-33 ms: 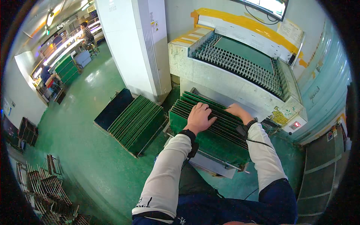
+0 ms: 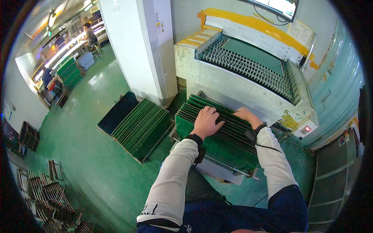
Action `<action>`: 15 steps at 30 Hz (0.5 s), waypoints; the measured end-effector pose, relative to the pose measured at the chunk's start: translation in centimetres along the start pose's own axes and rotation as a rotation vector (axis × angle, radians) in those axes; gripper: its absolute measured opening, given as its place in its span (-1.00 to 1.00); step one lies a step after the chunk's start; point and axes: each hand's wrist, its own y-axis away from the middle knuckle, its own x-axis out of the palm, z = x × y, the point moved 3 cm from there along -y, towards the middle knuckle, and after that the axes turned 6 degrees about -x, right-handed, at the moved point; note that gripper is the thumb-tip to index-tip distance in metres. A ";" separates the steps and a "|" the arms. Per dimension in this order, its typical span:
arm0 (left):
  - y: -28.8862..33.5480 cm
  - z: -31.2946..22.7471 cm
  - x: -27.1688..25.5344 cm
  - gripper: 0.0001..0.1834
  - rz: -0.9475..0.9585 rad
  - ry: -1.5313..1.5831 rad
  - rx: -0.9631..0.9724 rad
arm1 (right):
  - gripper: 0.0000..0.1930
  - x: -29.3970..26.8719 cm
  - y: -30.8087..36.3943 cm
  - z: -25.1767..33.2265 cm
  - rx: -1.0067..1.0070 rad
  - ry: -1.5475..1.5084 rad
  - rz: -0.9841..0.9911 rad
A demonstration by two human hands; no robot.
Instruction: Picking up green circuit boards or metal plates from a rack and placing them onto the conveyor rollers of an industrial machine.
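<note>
A rack of upright green panels [image 2: 233,151], probably circuit boards, stands in front of me with gaps between them. My left hand [image 2: 207,122] lies over the top edges of the panels near the middle, thumb apart from the fingers, fingertips pointing away. To its right, my right hand [image 2: 248,115] has its fingers curled at the top edge of a green panel toward the far side of the rack; its fingertips are partly hidden. Beyond the rack is a machine [image 2: 241,75] with rows of grey rollers, and a flat green panel [image 2: 252,54] rests on them.
Left of my rack, a second rack of green panels [image 2: 142,126] sits on the green floor [image 2: 93,163] beside a dark board [image 2: 118,112]. A white cabinet [image 2: 132,46] rises behind it. Several empty racks [image 2: 50,194] lie lower left. Far off, people sit at lit benches.
</note>
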 end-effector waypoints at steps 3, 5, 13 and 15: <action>0.0 0.1 0.1 -0.52 -0.018 -0.015 0.006 | -0.42 -0.1 0.2 0.2 0.004 -0.022 -0.018; 0.1 0.2 0.1 -0.52 -0.008 -0.019 -0.003 | -0.42 0.0 0.2 0.6 0.013 -0.035 -0.020; 0.0 0.2 0.3 -0.53 -0.008 -0.021 -0.001 | -0.39 -0.3 0.3 0.6 0.022 -0.006 0.006; 0.0 0.2 0.3 -0.53 0.000 -0.021 -0.008 | -0.38 -0.3 0.3 0.7 0.033 -0.013 0.006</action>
